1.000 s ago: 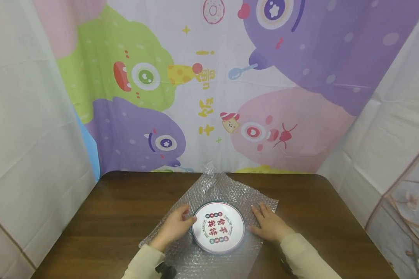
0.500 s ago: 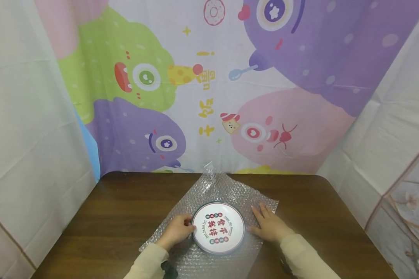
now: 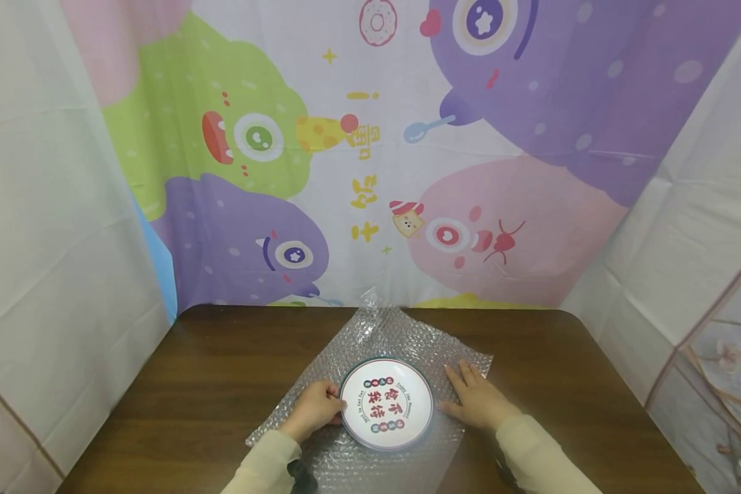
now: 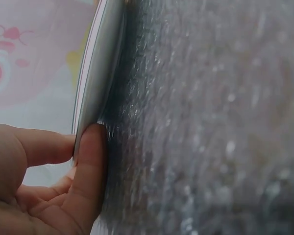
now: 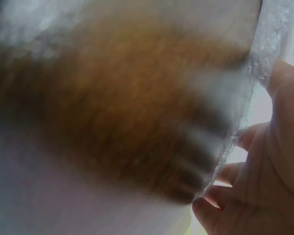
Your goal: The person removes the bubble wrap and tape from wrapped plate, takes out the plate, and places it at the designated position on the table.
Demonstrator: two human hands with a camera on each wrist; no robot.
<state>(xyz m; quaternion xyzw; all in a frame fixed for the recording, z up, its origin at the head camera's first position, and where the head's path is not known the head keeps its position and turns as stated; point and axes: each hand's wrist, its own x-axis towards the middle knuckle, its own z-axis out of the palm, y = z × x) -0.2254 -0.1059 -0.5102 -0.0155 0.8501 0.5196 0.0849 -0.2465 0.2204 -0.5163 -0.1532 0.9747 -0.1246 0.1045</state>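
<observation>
A round white plate (image 3: 386,405) with a dark rim line and red and teal lettering lies face up on a sheet of bubble wrap (image 3: 401,333). My left hand (image 3: 313,412) pinches its left edge. In the left wrist view the thumb is on the face of the plate (image 4: 99,63) and the index finger is under its rim. To the right of the plate, my right hand (image 3: 478,401) rests on the wrap with fingers spread. Those fingertips touch the bubble wrap (image 5: 257,58) in the right wrist view.
The brown wooden table (image 3: 562,370) extends on both sides of the wrap. Behind it hangs a cloth (image 3: 370,151) printed with cartoon monsters. Pale creased sheets (image 3: 68,240) stand at the left and right.
My left hand has shifted slightly down and its fingers have closed on the plate's left edge, some of them now beneath the rim. The right hand has stayed in place.
</observation>
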